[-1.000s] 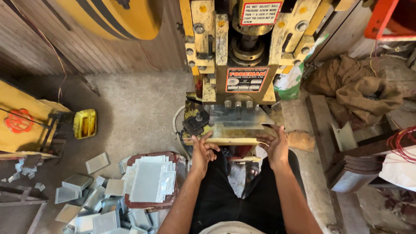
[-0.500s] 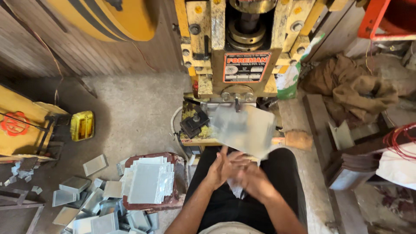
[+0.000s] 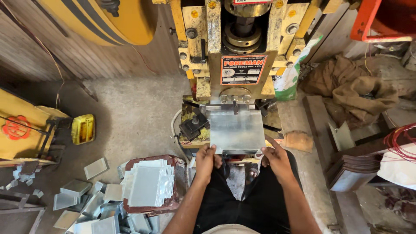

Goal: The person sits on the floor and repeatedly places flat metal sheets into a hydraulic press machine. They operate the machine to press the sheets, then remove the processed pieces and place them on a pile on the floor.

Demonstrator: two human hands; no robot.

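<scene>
Both grips pinching the near edge of the metal sheet (image 3: 236, 130): left hand (image 3: 205, 159) at 7 o'clock corner, right hand (image 3: 274, 159) at 5. Half a second back held loose mid-air over lap; now flat under yellow press (image 3: 236, 52). Stack of cut sheets (image 3: 147, 184) at 8 o'clock.

Two hands (image 3: 206, 160), one metal sheet (image 3: 236, 130), one press (image 3: 236, 47), one sheet stack (image 3: 147, 185).

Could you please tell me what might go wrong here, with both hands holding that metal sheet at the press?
The left hand and right hand grip the sheet at its near edge, close under the press; fingers could probably get pinched or cut on the bare edge. Loose offcuts lie by the stack and may be a cutting hazard.
</scene>
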